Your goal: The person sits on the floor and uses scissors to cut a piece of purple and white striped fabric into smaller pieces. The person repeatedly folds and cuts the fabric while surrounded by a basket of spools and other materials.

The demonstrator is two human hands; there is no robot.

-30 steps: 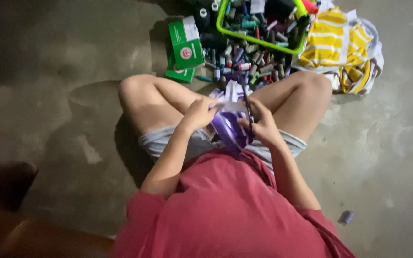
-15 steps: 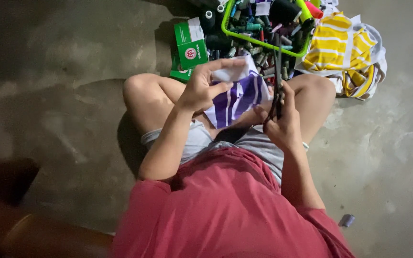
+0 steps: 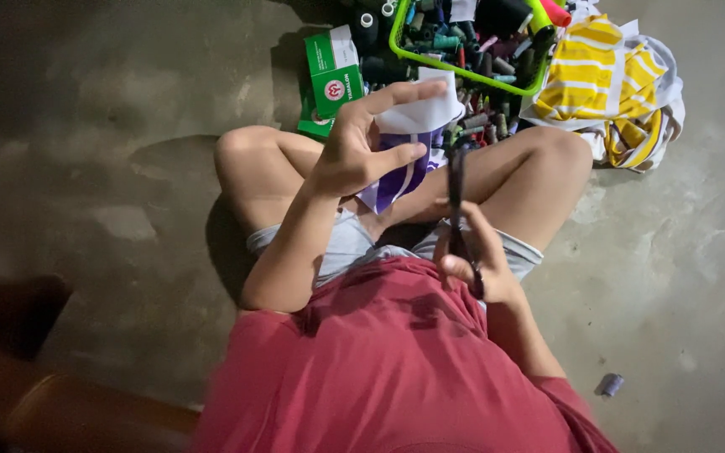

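I sit cross-legged on a concrete floor in a red shirt. My left hand [image 3: 361,143] is raised in front of me and grips a folded purple and white cloth [image 3: 410,138]. My right hand [image 3: 473,260] is lower, near my lap, closed around the handles of dark scissors [image 3: 456,189] whose blades point up toward the cloth. The blades sit just to the right of the cloth and are not touching it.
A green basket [image 3: 463,74] full of thread spools stands ahead, with several loose spools spilled before it. A green and white box [image 3: 334,71] lies to its left, yellow and white striped fabric [image 3: 606,75] to its right. A small spool [image 3: 612,384] lies at lower right.
My left hand has lifted the cloth from my lap up in front of me and refolded it smaller. My right hand with the scissors dropped back toward my lap.
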